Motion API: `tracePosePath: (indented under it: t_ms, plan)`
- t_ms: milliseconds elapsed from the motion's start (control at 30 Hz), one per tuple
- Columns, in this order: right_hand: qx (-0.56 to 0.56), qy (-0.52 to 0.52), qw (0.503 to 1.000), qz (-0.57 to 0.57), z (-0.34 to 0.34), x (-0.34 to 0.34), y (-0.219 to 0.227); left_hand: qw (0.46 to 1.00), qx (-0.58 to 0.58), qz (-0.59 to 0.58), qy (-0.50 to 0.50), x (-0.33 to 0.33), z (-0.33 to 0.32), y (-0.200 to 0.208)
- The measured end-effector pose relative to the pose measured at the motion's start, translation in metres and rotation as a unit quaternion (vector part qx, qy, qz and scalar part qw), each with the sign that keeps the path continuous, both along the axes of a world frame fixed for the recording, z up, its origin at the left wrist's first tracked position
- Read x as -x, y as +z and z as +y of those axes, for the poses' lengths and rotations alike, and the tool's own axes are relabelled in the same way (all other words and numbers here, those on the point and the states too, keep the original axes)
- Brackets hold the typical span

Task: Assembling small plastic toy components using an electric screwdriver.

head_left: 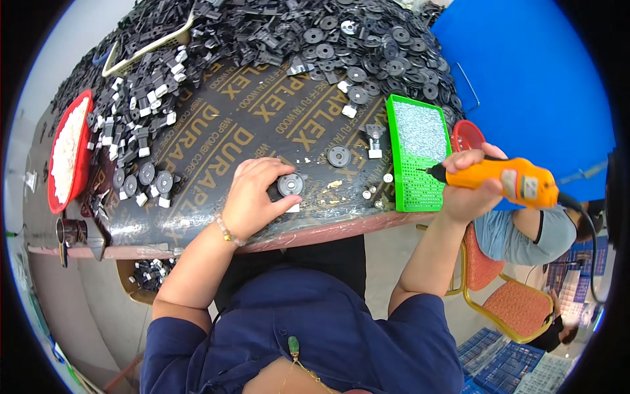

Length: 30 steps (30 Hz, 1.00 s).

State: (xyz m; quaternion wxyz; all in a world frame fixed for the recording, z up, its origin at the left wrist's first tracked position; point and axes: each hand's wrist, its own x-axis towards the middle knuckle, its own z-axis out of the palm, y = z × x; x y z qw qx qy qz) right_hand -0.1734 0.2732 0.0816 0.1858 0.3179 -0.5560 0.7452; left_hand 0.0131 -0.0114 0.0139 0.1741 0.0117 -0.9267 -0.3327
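Near the table's front edge, my left hand (258,197) grips a round black plastic part (290,184) between thumb and fingers; a bit of white shows beneath it. My right hand (470,187) is wrapped round a yellow-orange electric screwdriver (502,180) with a black nose and a cord. The screwdriver's thin tip hangs over a green tray (397,164). Small silvery screws (420,125) fill the tray's far part, and rows of holes show in its near part. A loose black disc (338,156) lies between my hands, and a black bracket with a white end (374,139) sits beside the tray.
Heaps of black discs and brackets (354,39) cover the back. A red basket of white pieces (70,151) stands at the left, and a cream basket (147,49) sits in the heap. A red bowl (464,131) adjoins the tray. Another person's sleeve (518,236) is at right.
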Motion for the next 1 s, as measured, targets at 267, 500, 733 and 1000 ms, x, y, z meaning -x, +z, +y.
tracePosePath:
  t_ms: [267, 500, 733, 1000]
  plan:
    - [0.007, 0.274, 0.958, -0.08, -0.105, -0.064, -0.012, 1.0, -0.015, 0.01, -0.003, -0.001, -0.003, -0.01]
    - [-0.011, 0.32, 0.939, -0.125, -0.144, -0.066, -0.022, 1.0, -0.005, 0.023, -0.002, -0.001, -0.002, -0.009]
    - [-0.044, 0.324, 0.935, -0.134, -0.153, -0.073, -0.021, 1.0, 0.001, 0.03, 0.004, -0.002, -0.002, -0.008]
    - [-0.059, 0.303, 0.941, -0.135, -0.147, -0.072, -0.02, 1.0, -0.012, 0.011, -0.014, 0.0, 0.0, -0.003]
